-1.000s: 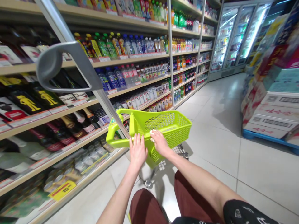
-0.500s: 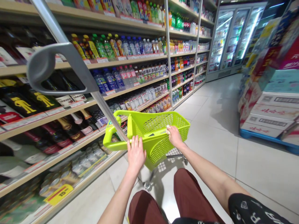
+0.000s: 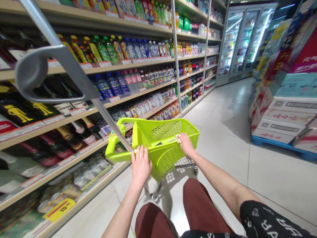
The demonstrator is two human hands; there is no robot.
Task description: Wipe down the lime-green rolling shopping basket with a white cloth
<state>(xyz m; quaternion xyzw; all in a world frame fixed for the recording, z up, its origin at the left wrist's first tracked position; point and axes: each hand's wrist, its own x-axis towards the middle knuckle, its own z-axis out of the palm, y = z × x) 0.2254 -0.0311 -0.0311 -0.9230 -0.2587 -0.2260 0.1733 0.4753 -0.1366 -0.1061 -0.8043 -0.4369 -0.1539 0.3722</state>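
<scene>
1. Right hand (image 3: 186,144): fingers curled tight around a little white wad (image 3: 178,138), right up at the cart's near rim. Can't tell if it's cloth or tissue.
2. Left hand (image 3: 141,165): fingers pretty straight and close together, laid over the near rim, left of the other hand. Thumb's mostly hidden, so I can't tell if it's actually gripping.
3. Cart (image 3: 146,158): lime green, mesh sides, sitting right in front of the knees, both hands on its near side. Something small and dark inside, can't make out what.
4. Metal pole (image 3: 109,117): slants from far upper left down to just beside the left fingertips, with a grey loop (image 3: 79,77) partway up.
5. Left side: shelves (image 3: 119,104) full of bottles and cans, yellow price tag (image 3: 59,210) down low at the near end.
6. Right side: stacked boxes (image 3: 284,115) on a blue pallet (image 3: 274,145).
7. Far end: lit glass-door fridges (image 3: 244,43).
</scene>
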